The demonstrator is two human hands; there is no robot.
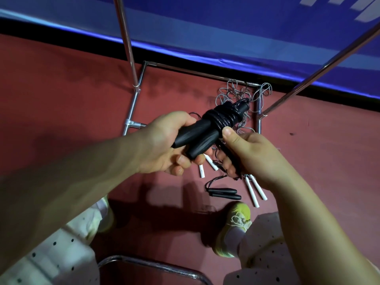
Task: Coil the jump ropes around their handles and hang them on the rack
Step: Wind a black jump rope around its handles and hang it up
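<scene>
So left hand (164,145) is curling round the black jump-rope handles (195,138), right hand (248,155) pinching the wound black cord (222,118) by the thumb.

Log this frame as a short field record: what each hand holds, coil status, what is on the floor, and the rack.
left hand: grips both black handles
right hand: pinches the loose rope end
coil: several turns around the handles
floor: second black rope, white handles, tangled grey cord
rack: chrome bars, nothing seen hung
</scene>
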